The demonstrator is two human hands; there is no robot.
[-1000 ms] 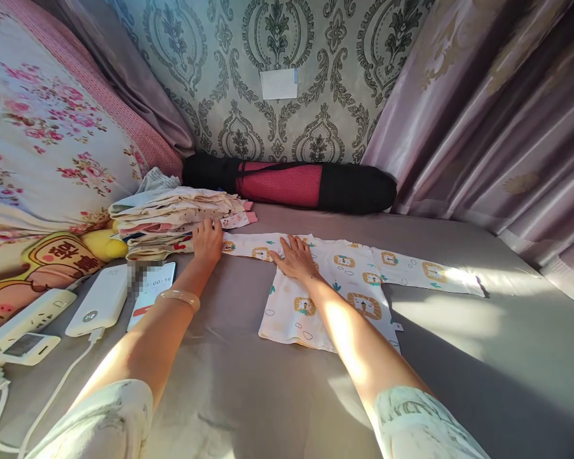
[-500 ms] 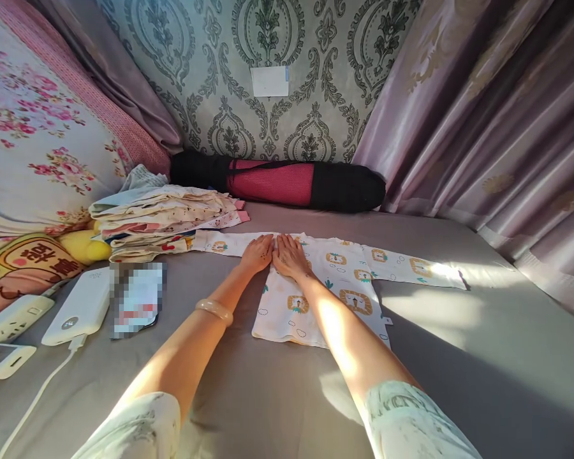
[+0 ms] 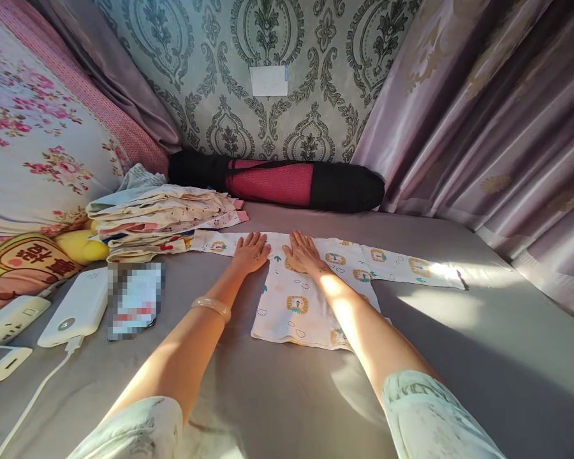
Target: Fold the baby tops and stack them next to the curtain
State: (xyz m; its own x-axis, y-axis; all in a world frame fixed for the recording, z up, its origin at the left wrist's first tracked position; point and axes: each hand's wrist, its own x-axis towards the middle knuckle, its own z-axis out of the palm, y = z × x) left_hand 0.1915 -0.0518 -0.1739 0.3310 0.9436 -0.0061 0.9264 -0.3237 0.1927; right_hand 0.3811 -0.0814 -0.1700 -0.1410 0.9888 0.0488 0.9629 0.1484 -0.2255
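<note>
A small white long-sleeved shirt (image 3: 280, 312) printed with orange lion faces lies spread on the grey bed sheet, its sleeves stretched out to both sides. My left hand (image 3: 251, 253) rests flat on it where the left sleeve meets the body, fingers extended. On the upper middle of the shirt lies my right hand (image 3: 303, 253), palm down with fingers slightly spread. Neither hand grips the cloth. The left sleeve's end reaches the pile of folded clothes (image 3: 167, 210). Part of the shirt's right side is hidden under my right forearm.
Along the wall lies a black and pink rolled bag (image 3: 270, 182). To the left are a white power bank (image 3: 76, 306) with a cable, a blurred phone (image 3: 136, 299), a power strip (image 3: 12, 319) and a yellow cushion (image 3: 33, 258). Curtains (image 3: 483, 115) hang at the right.
My hands have moved apart from the shirt's upper left: the left hand slid left toward the sleeve, the right hand slid right across the chest. The shirt has stayed in place.
</note>
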